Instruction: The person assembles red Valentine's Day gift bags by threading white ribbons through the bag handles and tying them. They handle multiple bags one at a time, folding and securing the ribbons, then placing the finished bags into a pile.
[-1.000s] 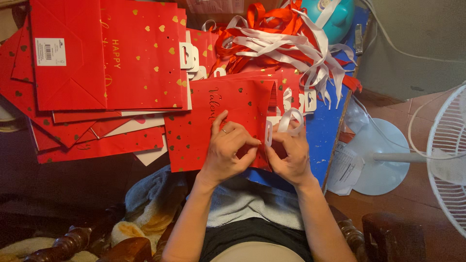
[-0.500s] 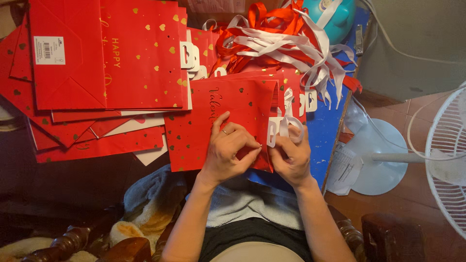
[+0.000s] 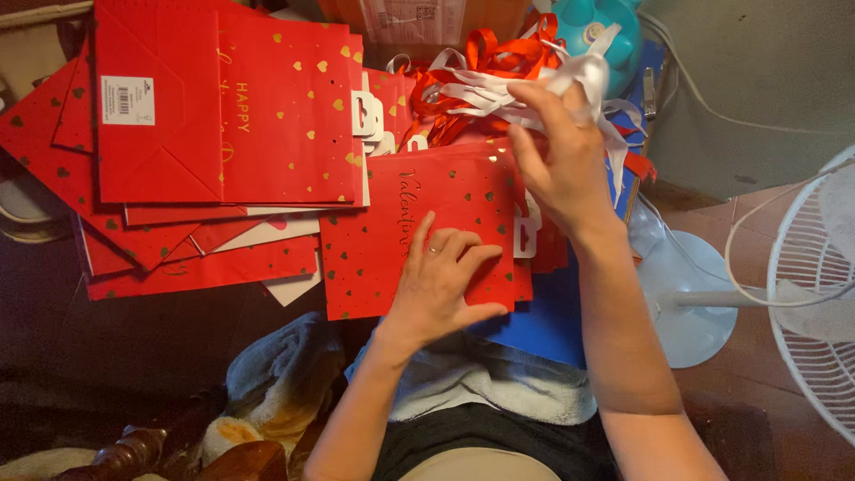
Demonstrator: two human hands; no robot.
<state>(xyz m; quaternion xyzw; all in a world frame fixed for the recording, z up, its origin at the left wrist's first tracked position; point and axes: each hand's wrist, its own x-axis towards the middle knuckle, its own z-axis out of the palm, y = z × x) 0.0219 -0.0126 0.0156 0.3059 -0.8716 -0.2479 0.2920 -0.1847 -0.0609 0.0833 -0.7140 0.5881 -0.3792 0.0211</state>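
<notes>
A flat red gift bag (image 3: 392,240) with small gold hearts and gold script lies in front of me, on top of a blue sheet (image 3: 543,325). My left hand (image 3: 441,285) rests flat on its lower right part, fingers spread and slightly curled. My right hand (image 3: 561,156) is raised over the bag's far right corner and pinches a white ribbon (image 3: 583,76) that comes out of a tangle of white and red ribbons (image 3: 472,80). White hang tabs (image 3: 525,236) stick out at the bag's right edge.
A pile of flat red gift bags (image 3: 214,116) lies to the left, overlapping. A teal round object (image 3: 606,31) sits at the far right top. A white standing fan (image 3: 802,294) is at the right. Grey cloth (image 3: 481,383) covers my lap.
My right hand has left the bag's right edge and moved up to the ribbon tangle, where it now grips a white ribbon. My left hand stays on the bag.
</notes>
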